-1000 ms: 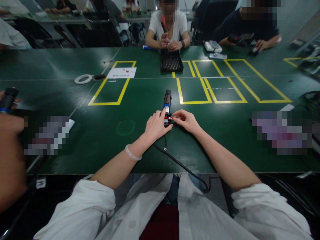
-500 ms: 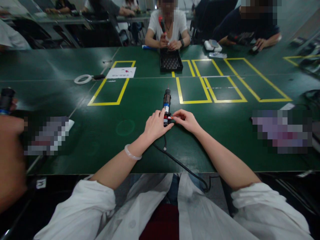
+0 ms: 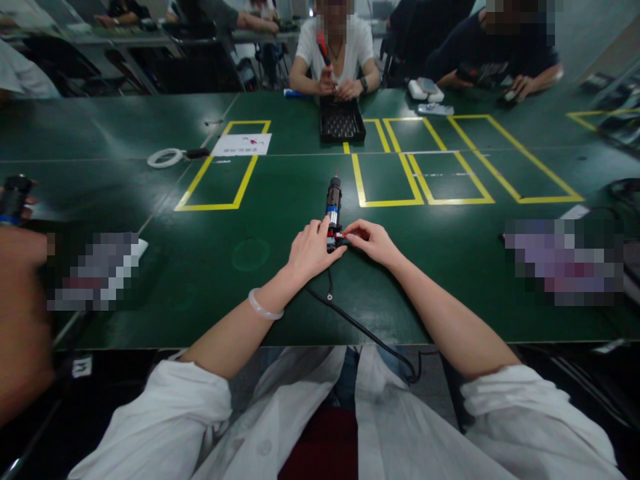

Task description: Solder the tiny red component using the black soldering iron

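A black cylindrical power tool with a blue band, a silver section and a thin pointed tip lies on the green table, tip away from me. My left hand holds its near end, fingers over the left side and thumb along the bottom. Small red and white parts show between my hands at the tool's right side. The fingertips of my right hand pinch there on a small red wire or connector, too small to make out fully. A black cable runs from under my left hand over the table edge; a ring terminal lies beside it.
Yellow tape outlines mark the table. Across from me, a person works over a black tray. A white paper and a white cable coil lie left. Blurred-out items sit right. A co-worker's arm is at far left.
Almost nothing differs. My hands and the tool stay in the same place; the co-worker's dark tool at far left shifts slightly.
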The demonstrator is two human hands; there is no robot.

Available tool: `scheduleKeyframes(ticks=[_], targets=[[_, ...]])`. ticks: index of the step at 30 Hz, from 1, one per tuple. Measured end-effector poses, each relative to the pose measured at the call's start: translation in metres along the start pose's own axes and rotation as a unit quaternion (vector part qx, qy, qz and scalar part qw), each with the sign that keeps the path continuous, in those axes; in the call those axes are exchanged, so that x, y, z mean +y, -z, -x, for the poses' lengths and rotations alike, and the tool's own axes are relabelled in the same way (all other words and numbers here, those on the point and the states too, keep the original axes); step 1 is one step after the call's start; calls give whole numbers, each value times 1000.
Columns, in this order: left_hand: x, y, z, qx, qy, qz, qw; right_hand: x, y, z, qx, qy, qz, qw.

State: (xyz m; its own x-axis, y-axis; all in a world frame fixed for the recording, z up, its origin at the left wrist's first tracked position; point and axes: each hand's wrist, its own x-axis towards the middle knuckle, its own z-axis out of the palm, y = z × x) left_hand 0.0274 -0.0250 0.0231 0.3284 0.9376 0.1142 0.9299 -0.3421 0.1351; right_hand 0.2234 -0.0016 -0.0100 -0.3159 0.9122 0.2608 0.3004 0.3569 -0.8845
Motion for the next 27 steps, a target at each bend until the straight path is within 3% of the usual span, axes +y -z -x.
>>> scheduleKeyframes(ticks=[17,27], targets=[[-2,-4,-1,18,-15,13,1000,10,0,-2,-4,11,2,1000],[-8,1,1,25,-27,-18,999,8,2,-3,6,-25,-85,996]])
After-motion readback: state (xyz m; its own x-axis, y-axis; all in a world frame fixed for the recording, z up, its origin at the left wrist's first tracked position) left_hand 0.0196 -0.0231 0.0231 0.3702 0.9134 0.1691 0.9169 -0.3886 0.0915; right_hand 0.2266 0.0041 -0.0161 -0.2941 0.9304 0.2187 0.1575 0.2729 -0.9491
